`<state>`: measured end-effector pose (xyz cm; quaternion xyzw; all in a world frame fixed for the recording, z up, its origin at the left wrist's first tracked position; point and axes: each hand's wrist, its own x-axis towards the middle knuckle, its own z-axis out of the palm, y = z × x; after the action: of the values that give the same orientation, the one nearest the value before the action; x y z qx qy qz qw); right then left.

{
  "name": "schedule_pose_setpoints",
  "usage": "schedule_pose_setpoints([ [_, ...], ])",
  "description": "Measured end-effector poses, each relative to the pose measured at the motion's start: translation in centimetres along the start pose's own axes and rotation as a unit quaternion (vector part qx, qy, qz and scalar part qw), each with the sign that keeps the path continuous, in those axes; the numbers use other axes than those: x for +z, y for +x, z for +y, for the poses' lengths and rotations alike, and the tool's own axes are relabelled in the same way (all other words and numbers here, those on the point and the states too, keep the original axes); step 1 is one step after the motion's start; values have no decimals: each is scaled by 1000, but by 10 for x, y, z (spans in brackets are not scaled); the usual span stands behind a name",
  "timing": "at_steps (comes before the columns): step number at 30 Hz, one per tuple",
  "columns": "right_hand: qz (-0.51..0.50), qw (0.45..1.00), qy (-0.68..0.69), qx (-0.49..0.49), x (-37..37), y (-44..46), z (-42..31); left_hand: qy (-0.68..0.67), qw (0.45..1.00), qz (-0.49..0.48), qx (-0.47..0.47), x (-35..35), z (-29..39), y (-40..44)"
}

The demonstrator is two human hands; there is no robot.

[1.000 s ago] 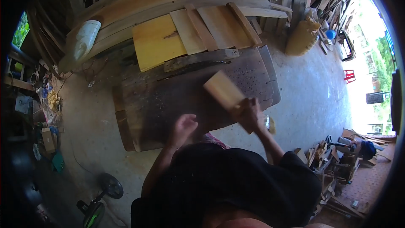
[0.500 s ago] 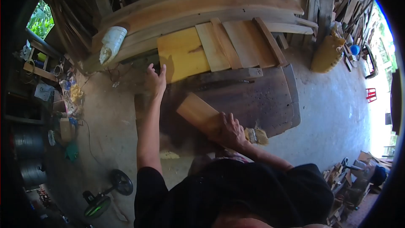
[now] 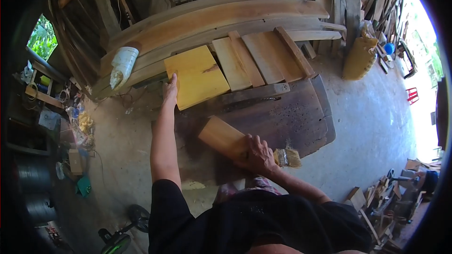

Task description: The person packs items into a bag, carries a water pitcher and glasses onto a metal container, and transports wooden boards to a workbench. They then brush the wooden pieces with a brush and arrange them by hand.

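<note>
My left hand (image 3: 170, 91) grips the left edge of a yellow wooden board (image 3: 197, 77), thumb on its upper face. My right hand (image 3: 260, 154) is closed around a paintbrush (image 3: 288, 158) whose bristles point right. Beneath that hand lies a smaller, light-brown board (image 3: 223, 137); whether the fingers also grip it cannot be made out. Both are over a dark, worn worktable (image 3: 282, 113). To the right of the yellow board, a pale board (image 3: 231, 64) and a wider brown board (image 3: 263, 56) rest in a row.
Long planks (image 3: 216, 17) stretch across the back. A cut white plastic container (image 3: 124, 64) sits on their left end. A yellow sack (image 3: 360, 58) stands at the right, with scrap wood (image 3: 391, 202) lower down. A fan (image 3: 117, 235) is at lower left on the concrete floor.
My left hand has closed on the yellow board's left edge, and a gap now shows between that board and its neighbour. My right hand keeps the brush nearly in place. The view has shifted slightly.
</note>
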<state>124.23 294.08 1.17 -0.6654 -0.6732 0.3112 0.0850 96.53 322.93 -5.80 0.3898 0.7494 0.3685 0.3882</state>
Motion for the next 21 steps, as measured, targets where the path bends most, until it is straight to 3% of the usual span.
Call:
schedule_pose_setpoints([
  [8, 44, 999, -2, -22, 4, -5, -4, -125, 991, 22, 37, -59, -27, 8],
  [12, 13, 999, -32, -18, 0, -3, -11, -224, 973, -15, 46, -95, -84, 27],
  [15, 11, 1000, -20, 1, 6, -7, -17, -260, 965, 26, -1, -153, -81, -41],
  [17, 21, 1000, -17, -7, 5, -8, -16, -240, 970, -4, 43, -183, -50, -126],
  [21, 48, 998, -37, -24, 9, -9, -17, -236, 971, 14, 33, -213, -113, -189],
])
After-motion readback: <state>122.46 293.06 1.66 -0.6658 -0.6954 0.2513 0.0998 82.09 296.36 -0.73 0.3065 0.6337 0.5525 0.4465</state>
